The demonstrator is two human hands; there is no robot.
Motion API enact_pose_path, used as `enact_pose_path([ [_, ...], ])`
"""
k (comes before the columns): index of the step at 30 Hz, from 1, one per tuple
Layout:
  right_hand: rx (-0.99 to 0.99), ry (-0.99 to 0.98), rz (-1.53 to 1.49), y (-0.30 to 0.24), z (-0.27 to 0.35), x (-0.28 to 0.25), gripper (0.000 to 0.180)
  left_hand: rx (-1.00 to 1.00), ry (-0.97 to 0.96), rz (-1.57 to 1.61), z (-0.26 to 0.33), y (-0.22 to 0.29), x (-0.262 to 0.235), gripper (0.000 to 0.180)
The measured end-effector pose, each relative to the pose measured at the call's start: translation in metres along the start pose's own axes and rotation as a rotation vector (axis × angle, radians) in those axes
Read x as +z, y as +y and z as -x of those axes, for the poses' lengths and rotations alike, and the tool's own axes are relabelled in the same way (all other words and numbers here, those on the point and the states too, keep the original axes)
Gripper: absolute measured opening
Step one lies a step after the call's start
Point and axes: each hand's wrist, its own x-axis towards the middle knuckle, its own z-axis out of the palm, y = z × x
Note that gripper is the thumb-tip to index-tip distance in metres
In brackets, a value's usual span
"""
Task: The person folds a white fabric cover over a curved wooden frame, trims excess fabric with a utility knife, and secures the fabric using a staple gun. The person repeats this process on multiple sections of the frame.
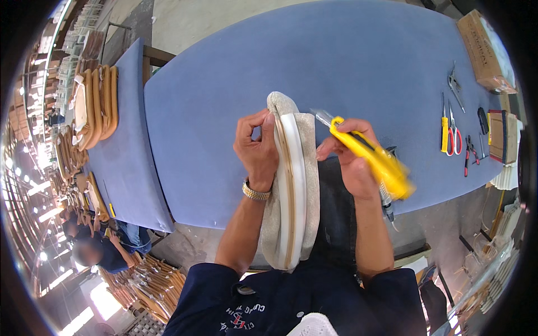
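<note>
A seat pad (309, 179) stands on edge in front of me, its near end against my body. It shows beige-grey fabric, a white foam-like layer and a thin wooden board edge-on. My left hand (258, 148), with a gold watch on its wrist, is closed on the pad's far left edge, thumb and fingers pinching the fabric. My right hand (354, 165) grips a yellow utility knife (372, 157), its blade end pointing up-left near the pad's far right side. The knife's rear end is motion-blurred. The right index fingertip is close to the fabric flap; whether they touch I cannot tell.
A blue padded table (224, 73) spreads ahead. Scissors (457, 137), a yellow-handled screwdriver (444, 131), pliers (468, 157) and a cardboard box (485, 53) lie at its right. Left, a second blue table (130, 168) bears stacked seat frames (98, 106). Another person (106, 252) works lower left.
</note>
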Motion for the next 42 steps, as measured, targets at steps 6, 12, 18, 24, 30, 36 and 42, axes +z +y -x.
enact_pose_path([
  [6,0.066,0.101,0.352,0.024,-0.021,0.027,0.066,0.041,0.015,0.006,0.004,-0.012,0.003,0.008],
  [12,-0.122,0.055,0.631,0.040,-0.021,0.024,0.038,0.018,0.000,-0.027,0.006,-0.005,0.003,0.008],
  [18,-0.206,0.070,0.739,0.039,-0.024,0.027,0.035,0.065,-0.013,-0.068,0.007,-0.005,0.004,0.008],
  [24,-0.187,0.013,0.832,0.038,-0.024,0.028,0.040,0.080,-0.020,-0.086,0.006,-0.007,0.002,0.007],
  [30,-0.188,0.014,0.838,0.039,-0.026,0.030,0.040,0.091,-0.017,-0.085,0.005,-0.009,0.002,0.007],
  [36,-0.174,0.024,0.773,0.045,-0.026,0.025,0.040,0.066,-0.006,-0.042,0.007,-0.009,0.005,0.006],
  [42,-0.148,-0.010,0.845,0.041,-0.023,0.024,0.040,0.056,0.001,-0.051,0.008,-0.007,0.007,0.009],
])
